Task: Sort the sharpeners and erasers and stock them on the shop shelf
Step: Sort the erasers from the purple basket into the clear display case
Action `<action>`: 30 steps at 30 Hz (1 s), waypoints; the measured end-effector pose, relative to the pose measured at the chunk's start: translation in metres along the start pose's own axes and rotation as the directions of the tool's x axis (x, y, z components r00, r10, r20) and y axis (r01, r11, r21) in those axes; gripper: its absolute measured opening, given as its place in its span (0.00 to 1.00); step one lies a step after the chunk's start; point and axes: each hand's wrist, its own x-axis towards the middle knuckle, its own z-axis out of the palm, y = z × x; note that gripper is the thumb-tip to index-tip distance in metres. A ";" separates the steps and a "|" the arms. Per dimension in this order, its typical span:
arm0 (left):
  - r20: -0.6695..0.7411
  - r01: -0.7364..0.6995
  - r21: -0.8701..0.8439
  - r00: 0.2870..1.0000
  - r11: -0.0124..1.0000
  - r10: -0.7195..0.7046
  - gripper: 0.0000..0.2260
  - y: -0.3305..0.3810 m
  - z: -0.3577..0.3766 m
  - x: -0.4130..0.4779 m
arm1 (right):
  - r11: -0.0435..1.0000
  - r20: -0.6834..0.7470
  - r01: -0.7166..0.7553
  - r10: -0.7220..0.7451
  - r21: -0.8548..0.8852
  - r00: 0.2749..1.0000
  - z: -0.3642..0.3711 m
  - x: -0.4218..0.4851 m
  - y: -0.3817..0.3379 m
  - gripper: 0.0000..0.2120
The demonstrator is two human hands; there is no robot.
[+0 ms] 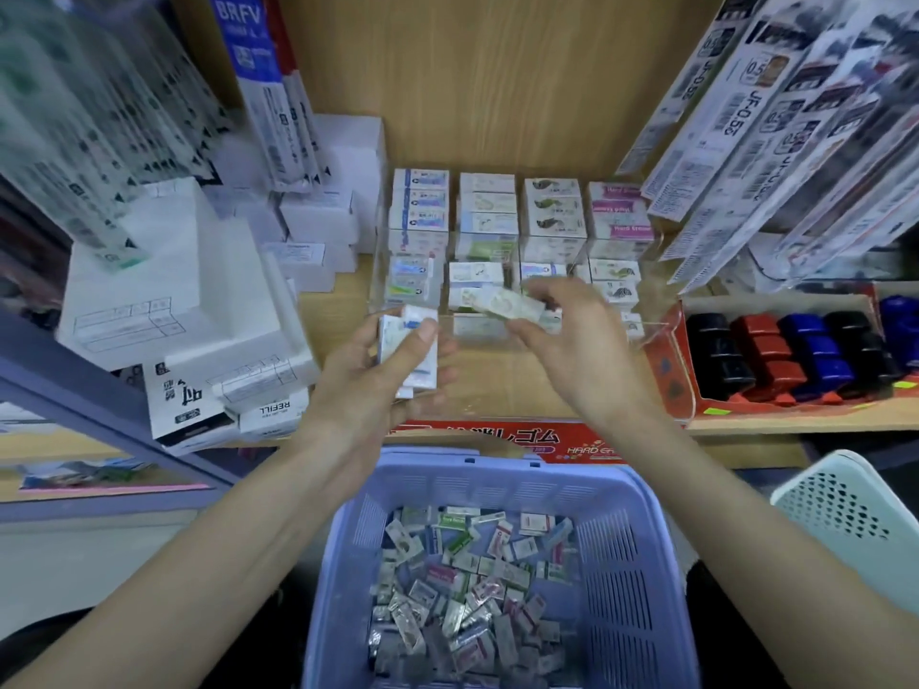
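My left hand (pixel 368 390) grips a small stack of white wrapped erasers (pixel 410 348) just in front of the clear tiered display case (pixel 651 323) on the wooden shelf. My right hand (pixel 577 340) pinches a single white eraser (pixel 507 304) over the case's front row. The case holds rows of boxed erasers (pixel 490 211) stacked by kind. Below my arms, a purple plastic basket (pixel 616 529) holds several loose wrapped erasers (pixel 467 589) in a mixed heap.
White refill boxes (pixel 164 285) pile up to the left of the case. A red tray of black, red and blue sharpeners (pixel 795 355) sits to the right. Hanging pen refill packs (pixel 776 121) lean in from both upper sides. A white perforated basket (pixel 845 509) stands at the lower right.
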 end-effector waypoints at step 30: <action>0.122 0.088 -0.067 0.989 0.994 -0.079 0.19 -0.001 -0.002 -0.003 | 0.870 0.357 -0.200 0.030 0.451 0.933 -0.005 -0.066 -0.045 0.12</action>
